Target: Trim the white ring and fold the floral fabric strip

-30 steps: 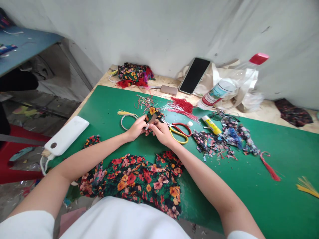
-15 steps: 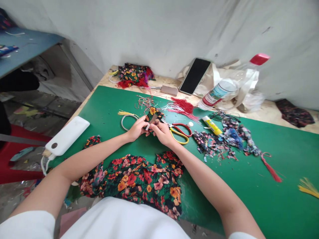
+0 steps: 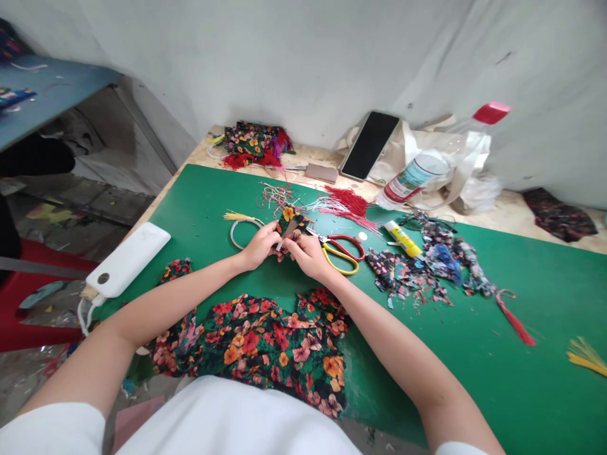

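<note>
A small piece of dark floral fabric (image 3: pixel 287 216) with orange flowers is held over the green mat. My left hand (image 3: pixel 260 247) is closed on its left side, and my right hand (image 3: pixel 306 253) pinches its lower right part. A flat brownish piece shows within the fabric between my fingers; its kind I cannot make out. Just right of my right hand lie scissors (image 3: pixel 345 254) with one red and one yellow handle. Left of my hands rests a pale ring (image 3: pixel 232 235) beside a yellow tassel (image 3: pixel 237 216). Nearer my body spreads a larger floral cloth (image 3: pixel 265 341).
Red and white tassel threads (image 3: pixel 348 202) lie behind my hands. To the right are a glue stick (image 3: pixel 403 238), fabric scraps (image 3: pixel 403 272) and a red tassel (image 3: pixel 516 321). A phone (image 3: pixel 370 145) and a bottle (image 3: pixel 415 178) stand at the back. A white power bank (image 3: pixel 130 259) sits left.
My fingers have shifted slightly on the small fabric, and its upper part tilts a little differently. Both hands stay in almost the same place.
</note>
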A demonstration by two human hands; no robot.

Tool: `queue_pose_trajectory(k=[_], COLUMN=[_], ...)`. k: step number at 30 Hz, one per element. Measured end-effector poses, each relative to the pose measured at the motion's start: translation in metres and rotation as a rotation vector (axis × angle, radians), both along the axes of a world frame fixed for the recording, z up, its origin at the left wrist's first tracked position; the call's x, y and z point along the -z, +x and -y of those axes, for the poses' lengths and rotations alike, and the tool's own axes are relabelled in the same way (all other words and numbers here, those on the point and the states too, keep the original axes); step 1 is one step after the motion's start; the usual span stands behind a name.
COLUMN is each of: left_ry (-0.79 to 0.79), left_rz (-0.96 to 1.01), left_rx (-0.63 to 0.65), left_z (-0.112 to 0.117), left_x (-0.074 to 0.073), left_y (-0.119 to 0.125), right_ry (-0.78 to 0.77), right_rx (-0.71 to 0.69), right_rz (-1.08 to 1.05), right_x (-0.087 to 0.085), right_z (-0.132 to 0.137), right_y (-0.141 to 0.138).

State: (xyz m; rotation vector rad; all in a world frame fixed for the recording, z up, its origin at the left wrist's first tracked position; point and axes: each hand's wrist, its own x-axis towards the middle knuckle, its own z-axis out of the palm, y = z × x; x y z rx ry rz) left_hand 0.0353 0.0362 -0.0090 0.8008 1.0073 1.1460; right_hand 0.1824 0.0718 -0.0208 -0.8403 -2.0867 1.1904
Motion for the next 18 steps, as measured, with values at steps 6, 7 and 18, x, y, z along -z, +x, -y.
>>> queue_pose_trajectory(k=[6,7,18], left_ry=[0.022,0.023,0.003], left_rz=[0.031,0.034,0.015], left_rx=[0.003,0.003,0.002], left_z=[-0.0001,0.0,0.001], left_x=[0.0026,0.0032,0.0022], left_y=[0.0001,-0.0001,-0.0006], right_ry=[0.016,0.014,-0.004], right_rx=[-0.001,-0.005,-0.013], right_rz=[0.001,0.002,-0.018], right_x=[-0.0006,-0.0005,-0.0004], right_z=[0.0002,-0.0001,-0.0005], right_y=[0.0,0.0001,0.0004])
